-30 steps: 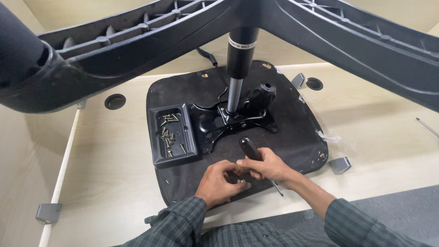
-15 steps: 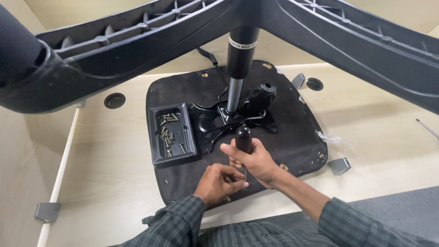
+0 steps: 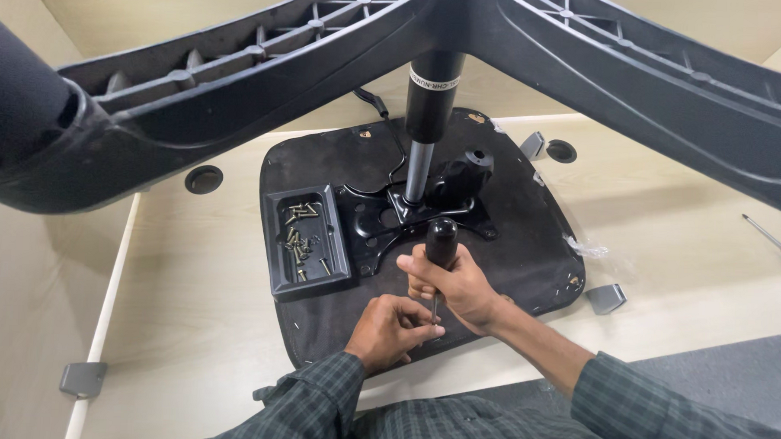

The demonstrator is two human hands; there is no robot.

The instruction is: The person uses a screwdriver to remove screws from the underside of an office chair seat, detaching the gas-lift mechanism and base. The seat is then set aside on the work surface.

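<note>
An upturned black chair seat lies on a pale desk, with a metal mechanism plate and gas-lift column rising to the star base overhead. My right hand grips a black-handled screwdriver, held upright with its shaft pointing down at the seat's near edge. My left hand pinches around the shaft's lower end, where the tip is hidden by my fingers.
A small black tray holding several screws rests on the seat's left part. A second screwdriver lies at the desk's right edge. Grey brackets sit on the desk, and round cable holes pierce it.
My right hand raised the screwdriver from a slanted, low position to upright. My left hand stayed at the seat's near edge and now steadies the shaft.
</note>
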